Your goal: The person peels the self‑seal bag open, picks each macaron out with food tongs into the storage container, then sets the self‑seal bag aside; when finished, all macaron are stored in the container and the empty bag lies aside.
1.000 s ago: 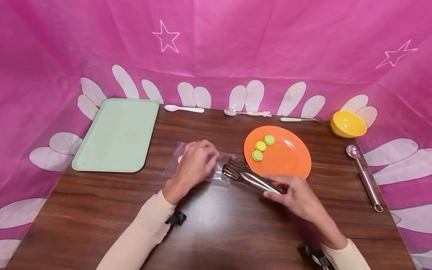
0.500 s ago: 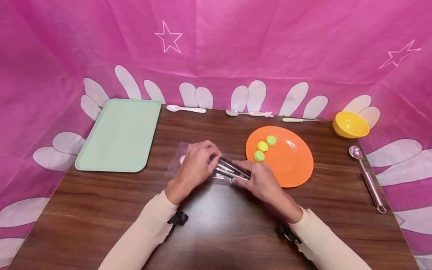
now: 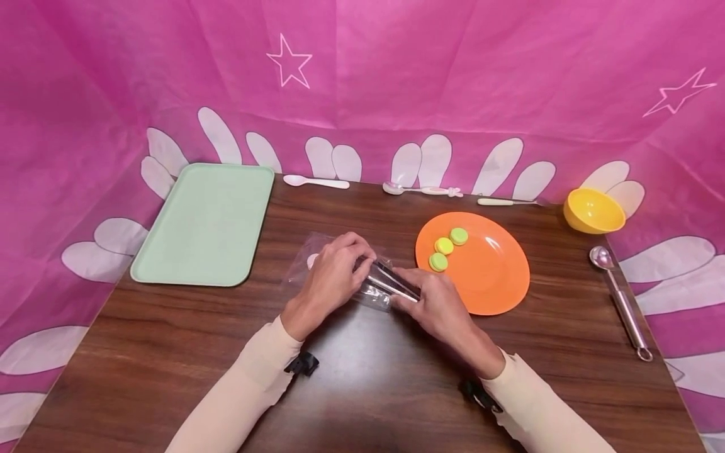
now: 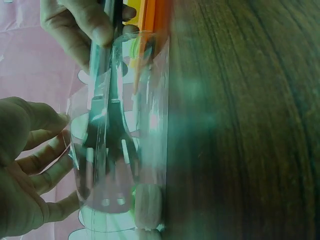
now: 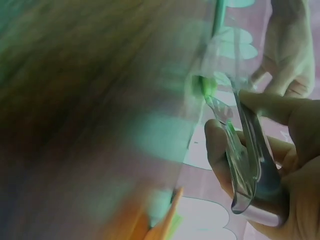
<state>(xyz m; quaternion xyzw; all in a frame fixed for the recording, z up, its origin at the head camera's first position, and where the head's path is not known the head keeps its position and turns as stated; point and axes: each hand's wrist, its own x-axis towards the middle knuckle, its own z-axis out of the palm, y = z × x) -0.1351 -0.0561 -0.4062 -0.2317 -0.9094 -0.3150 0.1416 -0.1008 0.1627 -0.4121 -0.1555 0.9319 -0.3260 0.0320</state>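
Note:
My left hand pinches the upper edge of a clear plastic bag lying on the table. My right hand grips metal tongs, whose dark slotted heads reach inside the bag in the left wrist view. A pale macaron sits deep in the bag, close to the tongs' heads, with green showing beside it. From the head view, my left hand covers the tongs' heads and much of the bag. To the right, an orange plate bears two green macarons and a yellow macaron.
At the left lies a pale green tray. Along the back edge are a pink-white spoon, a spoon with a decorated handle and a thin cream-handled utensil. A yellow bowl and metal scoop stand at the right.
My right hand has moved left with the tongs, and their heads have entered the bag. My left hand keeps its pinch on the bag. The macarons on the plate stay put.

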